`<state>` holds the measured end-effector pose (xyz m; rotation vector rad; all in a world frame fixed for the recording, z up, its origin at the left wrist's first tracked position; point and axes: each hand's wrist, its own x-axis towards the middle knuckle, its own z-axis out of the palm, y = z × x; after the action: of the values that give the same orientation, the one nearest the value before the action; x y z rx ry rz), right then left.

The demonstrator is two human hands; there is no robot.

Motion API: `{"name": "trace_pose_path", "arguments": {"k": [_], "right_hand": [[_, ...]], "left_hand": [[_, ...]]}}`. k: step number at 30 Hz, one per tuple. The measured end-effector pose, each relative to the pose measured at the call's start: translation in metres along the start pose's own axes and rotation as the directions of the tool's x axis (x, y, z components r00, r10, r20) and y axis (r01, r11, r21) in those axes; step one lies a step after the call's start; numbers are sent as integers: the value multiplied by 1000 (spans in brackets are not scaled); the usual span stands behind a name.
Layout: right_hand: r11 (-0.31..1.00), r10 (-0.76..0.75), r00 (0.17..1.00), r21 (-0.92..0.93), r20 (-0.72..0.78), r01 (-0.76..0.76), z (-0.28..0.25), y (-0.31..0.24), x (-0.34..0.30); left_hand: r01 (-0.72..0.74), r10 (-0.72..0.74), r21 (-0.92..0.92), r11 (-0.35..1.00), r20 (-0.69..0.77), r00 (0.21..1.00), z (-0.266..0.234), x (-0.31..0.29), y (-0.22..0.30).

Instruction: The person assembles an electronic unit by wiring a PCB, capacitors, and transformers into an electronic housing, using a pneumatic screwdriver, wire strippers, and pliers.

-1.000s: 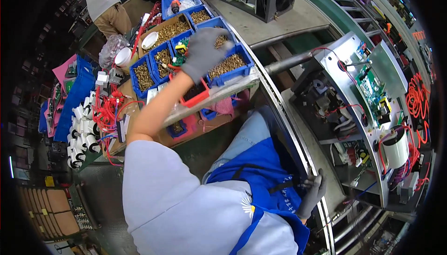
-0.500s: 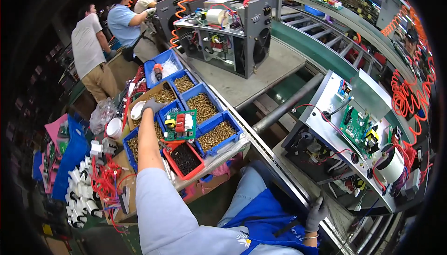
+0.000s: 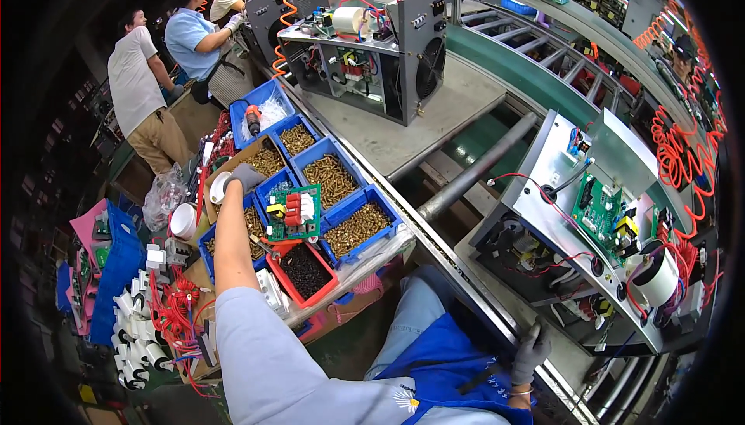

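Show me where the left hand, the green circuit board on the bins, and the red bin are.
left hand [image 3: 245,177], head view, back of the grey glove
green circuit board [image 3: 295,213], head view, its middle, by the red parts
red bin [image 3: 305,272], head view, dark contents inside

left hand [image 3: 242,178] grip: hidden in bins | right hand [image 3: 531,353] fingers: unclear
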<state>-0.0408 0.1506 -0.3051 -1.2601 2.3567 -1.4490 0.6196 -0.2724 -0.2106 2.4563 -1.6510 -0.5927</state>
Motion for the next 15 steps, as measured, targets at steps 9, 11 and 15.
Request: {"name": "trace_pose_path", "arguments": {"k": [9,11,15], "right_hand": [[1000,21,1000,19,-16,-21,-3,-11,-3],[998,6,1000,56,14,-7,1,-7,3],[1000,-9,1000,-2,-16,9,-7,-8,0]], "left_hand": [[-31,-116,-994,104,-43,992,20,50,-61],[19,14,-999,39,20,1000,-7,64,-103],[107,-75,-936,-335,140,987,21,46,-51]]}}
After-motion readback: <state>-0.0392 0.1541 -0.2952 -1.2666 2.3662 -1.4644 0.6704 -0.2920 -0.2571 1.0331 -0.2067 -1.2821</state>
